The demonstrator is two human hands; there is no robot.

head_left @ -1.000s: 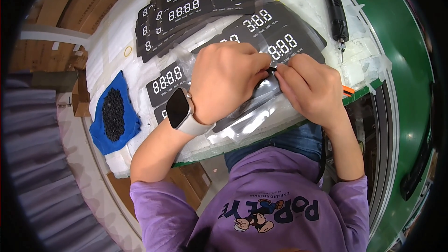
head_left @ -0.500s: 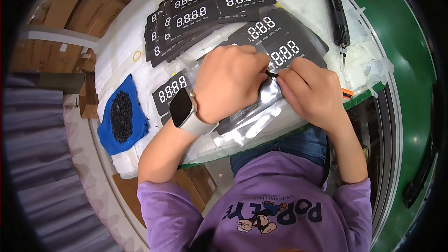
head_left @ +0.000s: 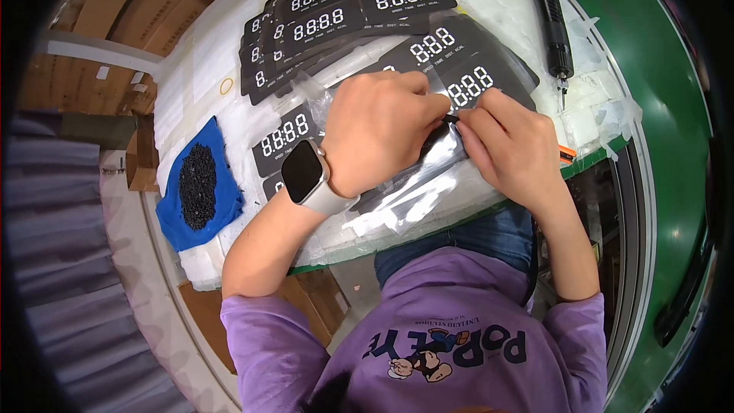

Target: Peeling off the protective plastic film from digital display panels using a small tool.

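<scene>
Over the middle of the table, my left hand (head_left: pixel 381 124) and my right hand (head_left: pixel 506 141) are close together, both with fingers pinched. Between their fingertips is a small thin black strip (head_left: pixel 452 118); its exact kind is too small to make out. Beneath them lie flat black display panels (head_left: pixel 468 92) with white digit shapes, partly covered by shiny clear film (head_left: pixel 417 195). My left hand hides much of the panels under it. Another black panel (head_left: pixel 267 154) lies beside my left wrist, which wears a watch (head_left: pixel 303 172) with a pale strap.
Overlapping stacks of similar panels (head_left: pixel 325 27) cover the far side. A black electric screwdriver (head_left: pixel 550 23) lies at the right, with an orange-handled item (head_left: pixel 566 154) by the near right edge. At left, a blue cloth (head_left: pixel 170 218) bears a heap of small black pieces (head_left: pixel 200 183).
Both hands stay pinched around the black strip over the film, with only slight finger shifts. The view has shifted a little.
</scene>
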